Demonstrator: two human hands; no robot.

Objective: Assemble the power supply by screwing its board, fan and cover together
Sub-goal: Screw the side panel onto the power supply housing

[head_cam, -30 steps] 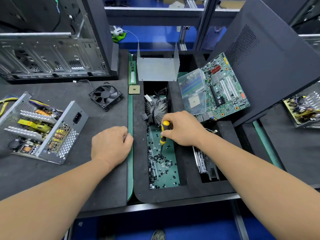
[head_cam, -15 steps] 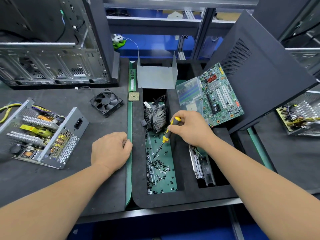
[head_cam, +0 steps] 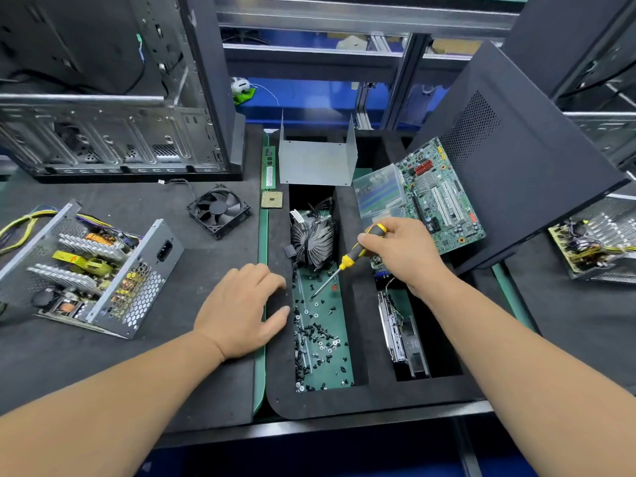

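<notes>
The open power supply (head_cam: pixel 86 266), a grey metal box with its board inside, lies tilted on the mat at the left. Behind it sits a black fan (head_cam: pixel 218 210), and the bent grey cover (head_cam: pixel 316 160) stands further back. My right hand (head_cam: pixel 402 253) grips a yellow and black screwdriver (head_cam: pixel 347 259), its tip down among the loose screws (head_cam: pixel 320 335) in the green-floored tray slot. My left hand (head_cam: pixel 241 308) rests palm down on the mat at the tray's left edge, fingers relaxed.
A round heatsink cooler (head_cam: pixel 311 235) lies at the back of the screw slot. A motherboard (head_cam: pixel 437 197) leans against a black case panel (head_cam: pixel 516 156) at the right. A drive (head_cam: pixel 402 335) fills the neighbouring slot. An open computer case (head_cam: pixel 113 132) stands back left.
My right hand has lifted and tilted the screwdriver, shifting its tip towards the back of the screw pile. My left hand has flattened out at the tray's edge.
</notes>
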